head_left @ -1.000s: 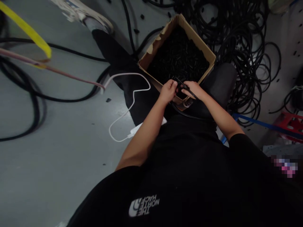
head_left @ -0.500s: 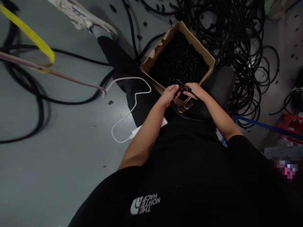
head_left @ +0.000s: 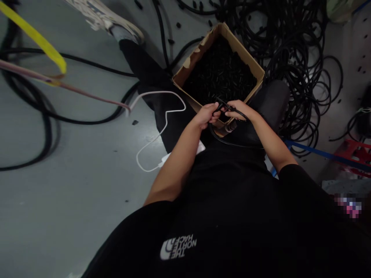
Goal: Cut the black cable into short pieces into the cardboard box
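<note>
My left hand (head_left: 208,115) is closed around a black cable (head_left: 216,136), near the front corner of a cardboard box. From there the cable loops down and to the right across my lap. Close beside it, my right hand (head_left: 239,109) grips a slim dark curved thing (head_left: 241,113) that crosses the fingers; its kind is hard to make out. The dark parts between both hands meet or overlap, and the fingers partly hide them. Under and beyond the hands, the open box (head_left: 245,56) holds many short black pieces (head_left: 222,73).
Tangled black cable (head_left: 292,73) lies right of the box, with loose black bits around. Thicker black cable (head_left: 87,122) curves over the floor at left. A yellow strap (head_left: 34,36) hangs upper left. A white cord (head_left: 166,123) crosses my leg. A red object (head_left: 356,154) is at right.
Both hands stay at the box corner, nearly in place. The slim dark thing at my right hand now stands out a little farther from the fingers. The view has shifted slightly.
</note>
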Available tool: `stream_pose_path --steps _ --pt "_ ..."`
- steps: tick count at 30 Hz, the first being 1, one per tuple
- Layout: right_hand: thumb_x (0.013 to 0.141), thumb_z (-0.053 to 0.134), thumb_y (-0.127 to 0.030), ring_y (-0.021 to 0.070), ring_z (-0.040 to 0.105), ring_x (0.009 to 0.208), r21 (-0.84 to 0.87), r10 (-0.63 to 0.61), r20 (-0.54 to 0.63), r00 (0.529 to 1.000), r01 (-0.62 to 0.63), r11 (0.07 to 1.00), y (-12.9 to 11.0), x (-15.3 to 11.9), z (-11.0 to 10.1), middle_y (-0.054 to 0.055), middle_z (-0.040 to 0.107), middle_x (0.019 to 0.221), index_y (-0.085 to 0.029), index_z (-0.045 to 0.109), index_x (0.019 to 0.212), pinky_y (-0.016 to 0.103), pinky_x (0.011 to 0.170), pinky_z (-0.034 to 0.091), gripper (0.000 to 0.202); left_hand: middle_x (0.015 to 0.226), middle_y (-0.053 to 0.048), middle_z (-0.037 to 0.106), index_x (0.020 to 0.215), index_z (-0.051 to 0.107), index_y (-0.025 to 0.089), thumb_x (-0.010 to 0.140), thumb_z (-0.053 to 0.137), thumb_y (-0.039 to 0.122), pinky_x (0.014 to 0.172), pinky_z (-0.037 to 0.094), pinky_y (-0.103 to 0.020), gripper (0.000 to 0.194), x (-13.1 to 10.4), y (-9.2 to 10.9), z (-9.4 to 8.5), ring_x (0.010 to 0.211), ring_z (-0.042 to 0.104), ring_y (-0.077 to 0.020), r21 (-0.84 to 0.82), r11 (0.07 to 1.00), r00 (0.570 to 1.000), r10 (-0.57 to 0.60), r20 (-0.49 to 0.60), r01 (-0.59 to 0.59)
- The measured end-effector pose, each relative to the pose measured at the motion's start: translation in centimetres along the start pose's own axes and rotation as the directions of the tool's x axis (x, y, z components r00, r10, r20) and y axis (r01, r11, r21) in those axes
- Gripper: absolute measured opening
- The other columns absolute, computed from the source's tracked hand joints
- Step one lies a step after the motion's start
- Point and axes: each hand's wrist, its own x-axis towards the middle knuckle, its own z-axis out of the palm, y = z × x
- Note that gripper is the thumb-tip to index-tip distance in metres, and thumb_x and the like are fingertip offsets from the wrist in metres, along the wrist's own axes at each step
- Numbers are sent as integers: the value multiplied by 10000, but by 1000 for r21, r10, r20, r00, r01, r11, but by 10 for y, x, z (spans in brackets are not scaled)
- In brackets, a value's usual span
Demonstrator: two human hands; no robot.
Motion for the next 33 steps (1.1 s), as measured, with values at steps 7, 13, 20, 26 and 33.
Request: stream_pose_path --steps 7,13,20,26,33 --pt "1124 831 -190 136 669 636 172 111 -42 993 -102 980 -6 -2 4 -45 720 875 -171 735 1271 233 613 572 177 756 8 642 967 713 203 1235 928 483 579 515 -196 444 20 -11 -8 625 586 -118 -152 967 962 171 -211 -206" --pt "1132 811 -182 175 776 860 219 116 65 991 -127 967 -8 -8 28 -1 762 974 -196 711 1210 255 774 660 128 964 -14 766 1108 750 253 986 1179 584 767 595 -262 556 32 -15 -18 902 761 -186 -182 883 865 349 -360 -432" --pt "1020 851 -191 242 842 1093 -100 -30 239 971 55 994 -39 -35 33 99 905 1273 -141 818 1488 347 994 660 471 893 44 607 1158 682 311 946 1157 793 712 524 -259 709 38 -10 -34 844 679 -166 -180 815 737 373 -564 -551" --pt "957 786 -176 258 841 1102 -163 107 -26 994 -110 980 -60 -37 41 84 903 1200 -139 873 1390 324 1005 606 443 796 54 626 1021 623 278 1142 1040 649 618 507 -219 571 28 6 -20 679 602 -122 -389 764 715 132 -687 -515" --pt "937 750 -180 184 736 785 289 183 -101 978 -147 946 -57 -40 58 -54 722 868 -215 734 1214 285 829 598 280 802 56 712 1173 744 299 1193 988 446 699 638 -224 286 22 2 -9 676 717 -126 -524 770 870 83 -485 -365"
